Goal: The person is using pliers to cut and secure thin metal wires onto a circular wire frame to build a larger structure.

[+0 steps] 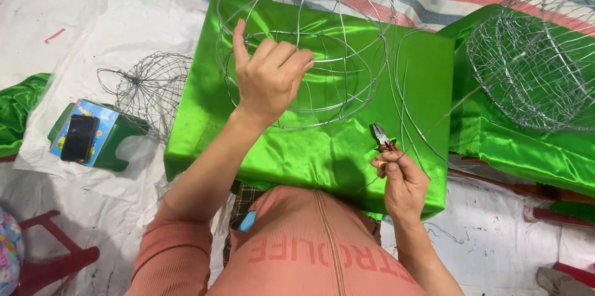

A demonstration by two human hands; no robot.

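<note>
My left hand (268,74) grips the rings of a round wire frame (347,42) that rests on a block covered in shiny green cloth (297,147). The forefinger sticks up along one wire. My right hand (403,181) is at the block's near right corner and holds small pliers (380,135), jaws pointing up. A loose length of thin wire (406,94) loops over the cloth by the pliers and runs past my right hand.
A second wire frame (539,54) lies on another green-covered block (527,147) at the right. A smaller wire frame (152,88) lies on white sheeting at the left, next to a dark phone (79,137) on a coloured box. A red stool (46,262) is at the lower left.
</note>
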